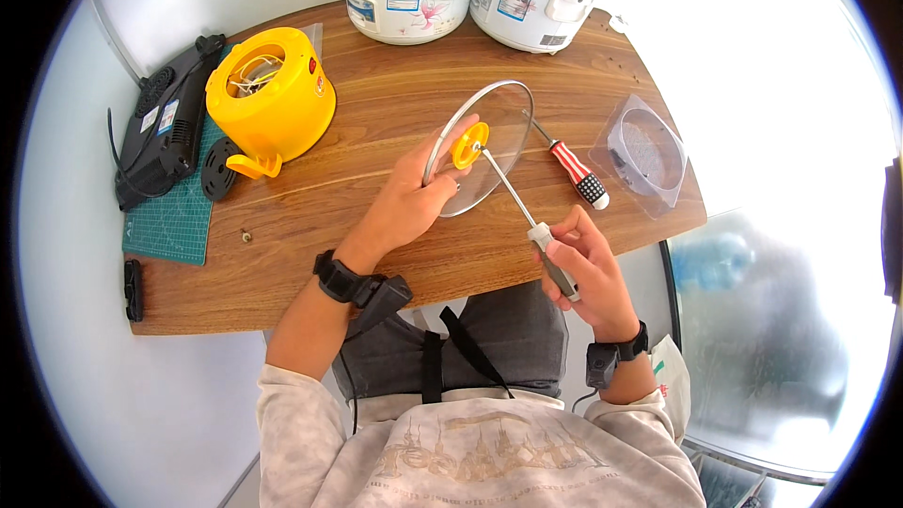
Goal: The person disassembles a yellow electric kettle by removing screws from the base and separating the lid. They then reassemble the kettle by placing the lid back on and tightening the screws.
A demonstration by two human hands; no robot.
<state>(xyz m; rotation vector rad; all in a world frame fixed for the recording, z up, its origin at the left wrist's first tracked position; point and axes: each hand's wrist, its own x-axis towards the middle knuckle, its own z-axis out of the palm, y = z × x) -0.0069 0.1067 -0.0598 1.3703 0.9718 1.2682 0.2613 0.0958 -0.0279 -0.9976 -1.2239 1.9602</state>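
My left hand (404,202) is closed on a round glass lid (503,146) with a metal rim, tipped up on its edge above the table. At the lid's centre is a yellow knob (469,145), with some of my left fingers beside it, partly seen through the glass. My right hand (593,268) grips a screwdriver (544,237) by its grey and white handle. The shaft slants up to the left, and its tip meets the middle of the knob. A second screwdriver (576,172), with a red-and-white striped handle, lies on the table just right of the lid.
On the wooden table (376,75), a yellow appliance body (292,103) with loose wires inside stands left, beside a black perforated disc (219,169), a green cutting mat (174,230) and a black device (169,132). Two white rice cookers (404,0) stand behind. Clear plastic packaging (649,155) lies right.
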